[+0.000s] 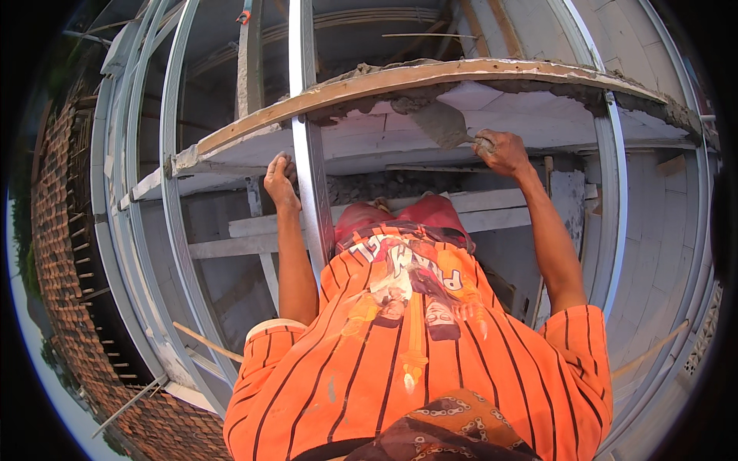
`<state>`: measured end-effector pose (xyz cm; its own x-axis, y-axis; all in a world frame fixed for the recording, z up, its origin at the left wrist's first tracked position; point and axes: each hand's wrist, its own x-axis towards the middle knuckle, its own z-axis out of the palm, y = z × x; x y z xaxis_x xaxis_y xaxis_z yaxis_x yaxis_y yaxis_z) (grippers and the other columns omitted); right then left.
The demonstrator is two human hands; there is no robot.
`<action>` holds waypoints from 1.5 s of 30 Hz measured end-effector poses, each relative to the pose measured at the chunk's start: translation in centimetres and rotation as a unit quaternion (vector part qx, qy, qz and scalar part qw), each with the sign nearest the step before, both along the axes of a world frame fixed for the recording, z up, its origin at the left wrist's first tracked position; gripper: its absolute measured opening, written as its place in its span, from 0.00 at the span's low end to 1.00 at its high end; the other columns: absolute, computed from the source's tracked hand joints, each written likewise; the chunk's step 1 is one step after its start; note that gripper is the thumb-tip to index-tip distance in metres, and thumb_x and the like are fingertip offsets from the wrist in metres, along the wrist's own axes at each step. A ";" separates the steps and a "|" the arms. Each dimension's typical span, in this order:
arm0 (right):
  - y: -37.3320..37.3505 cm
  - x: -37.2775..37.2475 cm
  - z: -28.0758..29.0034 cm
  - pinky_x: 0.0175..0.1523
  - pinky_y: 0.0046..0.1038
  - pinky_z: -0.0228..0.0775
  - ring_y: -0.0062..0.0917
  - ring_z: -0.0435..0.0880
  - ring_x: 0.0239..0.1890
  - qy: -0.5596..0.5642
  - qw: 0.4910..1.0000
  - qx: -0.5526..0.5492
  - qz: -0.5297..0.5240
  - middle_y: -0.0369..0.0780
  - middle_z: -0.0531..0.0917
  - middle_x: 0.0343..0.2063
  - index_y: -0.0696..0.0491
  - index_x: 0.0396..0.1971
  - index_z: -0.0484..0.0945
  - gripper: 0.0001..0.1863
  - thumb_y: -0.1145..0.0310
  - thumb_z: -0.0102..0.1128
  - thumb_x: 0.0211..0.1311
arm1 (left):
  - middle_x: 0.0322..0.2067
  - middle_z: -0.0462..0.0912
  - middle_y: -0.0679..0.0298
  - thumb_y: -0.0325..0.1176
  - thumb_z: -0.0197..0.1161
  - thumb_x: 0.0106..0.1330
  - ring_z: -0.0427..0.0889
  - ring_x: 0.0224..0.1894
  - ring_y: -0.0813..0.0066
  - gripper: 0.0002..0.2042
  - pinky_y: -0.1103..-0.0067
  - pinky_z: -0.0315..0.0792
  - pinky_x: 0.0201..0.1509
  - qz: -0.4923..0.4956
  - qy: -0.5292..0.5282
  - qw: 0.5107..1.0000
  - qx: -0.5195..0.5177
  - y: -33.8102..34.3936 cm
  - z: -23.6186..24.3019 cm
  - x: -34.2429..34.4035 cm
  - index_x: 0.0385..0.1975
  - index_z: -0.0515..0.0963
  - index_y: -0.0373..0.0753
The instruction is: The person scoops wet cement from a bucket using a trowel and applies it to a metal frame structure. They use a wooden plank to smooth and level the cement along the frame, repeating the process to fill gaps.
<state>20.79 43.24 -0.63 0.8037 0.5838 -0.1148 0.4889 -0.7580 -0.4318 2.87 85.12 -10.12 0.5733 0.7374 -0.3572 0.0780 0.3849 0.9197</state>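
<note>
My right hand (501,152) grips the handle of a pointing trowel (440,125). Its blade is coated with grey mortar and lies against the upper part of a white block wall (369,136). Wet mortar (411,103) sits in a dark band just under a long wooden batten (430,74). My left hand (281,183) is raised beside an upright metal channel (307,154), its fingers curled; what they hold, if anything, is hidden.
Bright metal rafters (613,177) run on both sides of me. Pale wooden planks (484,210) cross below at my legs. A tiled roof (58,238) slopes away at the left. A small orange-handled tool (244,16) rests near the top on a post.
</note>
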 end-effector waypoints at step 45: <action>-3.4 -2.1 14.6 0.26 0.23 0.66 0.20 0.73 0.20 0.319 0.946 0.048 0.034 0.37 0.78 0.19 0.61 0.28 0.80 0.19 0.60 0.70 0.42 | 0.37 0.82 0.60 0.27 0.55 0.66 0.79 0.37 0.77 0.11 0.83 0.72 0.43 -0.055 -0.014 0.997 0.057 1.0 -2.0 -0.2 0.44 0.76 0.27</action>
